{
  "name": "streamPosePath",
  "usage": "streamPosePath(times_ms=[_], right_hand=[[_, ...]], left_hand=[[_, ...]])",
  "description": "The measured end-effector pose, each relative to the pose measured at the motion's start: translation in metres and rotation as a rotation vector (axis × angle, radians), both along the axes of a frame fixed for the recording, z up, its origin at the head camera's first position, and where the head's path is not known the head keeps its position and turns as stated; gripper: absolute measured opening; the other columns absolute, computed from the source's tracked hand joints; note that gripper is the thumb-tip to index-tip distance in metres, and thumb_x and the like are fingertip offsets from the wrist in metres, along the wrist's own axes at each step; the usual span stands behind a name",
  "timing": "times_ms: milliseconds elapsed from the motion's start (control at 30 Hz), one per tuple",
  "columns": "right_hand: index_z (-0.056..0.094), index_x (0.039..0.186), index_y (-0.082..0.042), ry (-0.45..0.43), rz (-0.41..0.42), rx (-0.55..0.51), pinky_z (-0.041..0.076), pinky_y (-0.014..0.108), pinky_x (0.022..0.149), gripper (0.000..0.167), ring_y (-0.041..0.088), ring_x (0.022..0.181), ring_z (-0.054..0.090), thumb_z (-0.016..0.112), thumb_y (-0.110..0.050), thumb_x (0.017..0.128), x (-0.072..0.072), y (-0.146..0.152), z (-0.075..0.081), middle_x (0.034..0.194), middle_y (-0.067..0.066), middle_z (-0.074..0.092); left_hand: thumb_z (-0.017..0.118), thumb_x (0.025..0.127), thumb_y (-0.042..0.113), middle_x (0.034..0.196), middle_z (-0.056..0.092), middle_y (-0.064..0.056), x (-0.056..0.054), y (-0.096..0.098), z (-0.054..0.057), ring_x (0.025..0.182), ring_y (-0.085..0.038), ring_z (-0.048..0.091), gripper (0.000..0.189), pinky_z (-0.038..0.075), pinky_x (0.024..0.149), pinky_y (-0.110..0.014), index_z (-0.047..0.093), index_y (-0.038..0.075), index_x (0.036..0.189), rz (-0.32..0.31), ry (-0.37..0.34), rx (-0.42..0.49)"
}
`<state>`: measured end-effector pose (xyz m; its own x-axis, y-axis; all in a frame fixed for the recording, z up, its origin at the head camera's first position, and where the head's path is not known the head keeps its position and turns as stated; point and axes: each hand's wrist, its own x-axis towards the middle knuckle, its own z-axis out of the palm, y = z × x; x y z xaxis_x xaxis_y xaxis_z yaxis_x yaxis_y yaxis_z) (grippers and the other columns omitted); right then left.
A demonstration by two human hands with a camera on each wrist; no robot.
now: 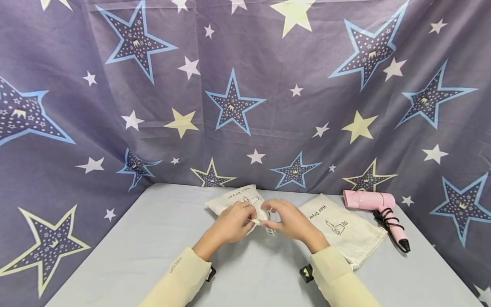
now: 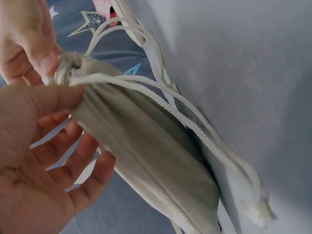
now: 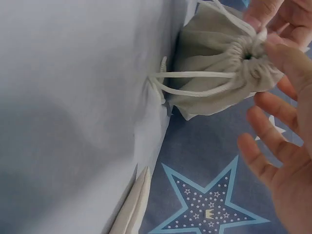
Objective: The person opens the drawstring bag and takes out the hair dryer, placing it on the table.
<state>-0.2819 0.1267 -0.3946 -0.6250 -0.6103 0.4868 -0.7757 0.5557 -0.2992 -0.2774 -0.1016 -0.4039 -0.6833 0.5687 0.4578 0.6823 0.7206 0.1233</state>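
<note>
A cream drawstring bag [image 1: 226, 200] printed "Hair Dryer" lies at the middle back of the table, its mouth gathered into tight folds. My left hand [image 1: 235, 221] pinches one side of that gathered mouth between thumb and fingers. On the opposite side, my right hand [image 1: 290, 221] pinches the rim, with its other fingers spread, as the right wrist view shows. White drawstrings [image 2: 195, 114] hang in loops from both sides of the neck [image 3: 246, 56]. The bag looks filled out, but its contents are hidden.
A second cream bag [image 1: 341, 228] with the same print lies flat to the right. Beyond it rests a pink hair dryer [image 1: 370, 200], its black cord [image 1: 389, 221] coiled round the handle. The grey table [image 1: 153, 238] meets a star-patterned curtain [image 1: 238, 51] at the back and sides.
</note>
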Motion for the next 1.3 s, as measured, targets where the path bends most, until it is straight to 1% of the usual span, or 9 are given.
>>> streamPosePath(times_ms=[100, 167, 300, 467, 600, 767, 900, 1067, 1300], right_hand=[[0.068, 0.112, -0.01, 0.007, 0.019, -0.064, 0.053, 0.037, 0.087, 0.031, 0.024, 0.095, 0.066, 0.08, -0.025, 0.089, -0.003, -0.001, 0.0, 0.108, 0.001, 0.071], [0.069, 0.112, -0.01, 0.009, 0.04, -0.096, 0.052, 0.037, 0.086, 0.031, 0.023, 0.095, 0.065, 0.081, -0.024, 0.088, -0.004, -0.001, 0.001, 0.108, 0.0, 0.071], [0.069, 0.117, -0.009, 0.006, 0.072, -0.137, 0.053, 0.041, 0.084, 0.037, 0.023, 0.096, 0.066, 0.083, -0.016, 0.083, -0.006, 0.0, 0.002, 0.112, 0.001, 0.072], [0.067, 0.126, -0.009, -0.011, 0.069, -0.175, 0.056, 0.047, 0.083, 0.048, 0.025, 0.1, 0.066, 0.083, -0.009, 0.081, -0.008, -0.001, 0.006, 0.12, 0.003, 0.07], [0.065, 0.13, -0.008, 0.018, 0.067, -0.231, 0.057, 0.047, 0.081, 0.047, 0.023, 0.1, 0.066, 0.08, -0.008, 0.086, -0.007, -0.002, 0.011, 0.116, 0.004, 0.07], [0.063, 0.126, -0.005, 0.096, 0.048, -0.307, 0.057, 0.047, 0.078, 0.037, 0.023, 0.096, 0.067, 0.075, -0.011, 0.092, -0.006, -0.004, 0.015, 0.106, 0.005, 0.071], [0.059, 0.115, -0.004, 0.132, 0.031, -0.337, 0.057, 0.047, 0.078, 0.029, 0.026, 0.094, 0.068, 0.075, -0.01, 0.092, -0.006, -0.007, 0.013, 0.101, 0.007, 0.069], [0.057, 0.108, -0.004, 0.156, 0.006, -0.35, 0.058, 0.046, 0.077, 0.025, 0.025, 0.09, 0.066, 0.076, -0.009, 0.091, -0.008, -0.007, 0.009, 0.096, 0.007, 0.065], [0.06, 0.104, -0.005, 0.194, 0.024, -0.362, 0.058, 0.047, 0.075, 0.023, 0.022, 0.088, 0.066, 0.078, -0.009, 0.089, -0.009, -0.01, 0.007, 0.094, 0.006, 0.065]], left_hand=[[0.074, 0.084, 0.008, 0.084, 0.057, 0.009, 0.001, 0.0, 0.001, 0.075, -0.012, 0.051, 0.016, 0.045, 0.065, -0.03, 0.063, 0.019, 0.084, 0.008, 0.045, 0.031], [0.074, 0.083, 0.006, 0.082, 0.056, 0.01, 0.002, 0.0, 0.004, 0.074, -0.013, 0.051, 0.02, 0.045, 0.064, -0.031, 0.061, 0.02, 0.083, 0.017, 0.068, 0.045], [0.073, 0.084, 0.005, 0.083, 0.056, 0.009, 0.002, -0.001, 0.007, 0.075, -0.014, 0.052, 0.022, 0.045, 0.063, -0.031, 0.058, 0.021, 0.085, 0.031, 0.106, 0.056], [0.07, 0.085, 0.002, 0.085, 0.053, 0.005, 0.003, -0.003, 0.014, 0.079, -0.017, 0.053, 0.022, 0.047, 0.069, -0.035, 0.056, 0.018, 0.09, 0.02, 0.149, 0.105], [0.069, 0.087, -0.003, 0.087, 0.052, 0.004, 0.004, -0.003, 0.021, 0.079, -0.016, 0.051, 0.024, 0.046, 0.07, -0.034, 0.055, 0.016, 0.093, -0.004, 0.14, 0.201], [0.067, 0.095, 0.004, 0.088, 0.052, 0.003, 0.006, -0.002, 0.026, 0.078, -0.013, 0.049, 0.015, 0.045, 0.068, -0.033, 0.057, 0.014, 0.096, -0.012, 0.119, 0.303], [0.068, 0.095, 0.007, 0.088, 0.053, 0.002, 0.006, -0.001, 0.027, 0.079, -0.013, 0.05, 0.012, 0.046, 0.069, -0.033, 0.058, 0.013, 0.097, -0.01, 0.122, 0.343], [0.072, 0.087, 0.013, 0.089, 0.054, 0.002, 0.005, 0.003, 0.023, 0.079, -0.013, 0.049, 0.018, 0.045, 0.07, -0.032, 0.058, 0.012, 0.099, -0.013, 0.125, 0.362], [0.077, 0.085, 0.016, 0.093, 0.061, -0.005, 0.006, 0.005, 0.018, 0.082, -0.016, 0.052, 0.024, 0.048, 0.071, -0.035, 0.061, 0.01, 0.103, 0.012, 0.209, 0.373]])
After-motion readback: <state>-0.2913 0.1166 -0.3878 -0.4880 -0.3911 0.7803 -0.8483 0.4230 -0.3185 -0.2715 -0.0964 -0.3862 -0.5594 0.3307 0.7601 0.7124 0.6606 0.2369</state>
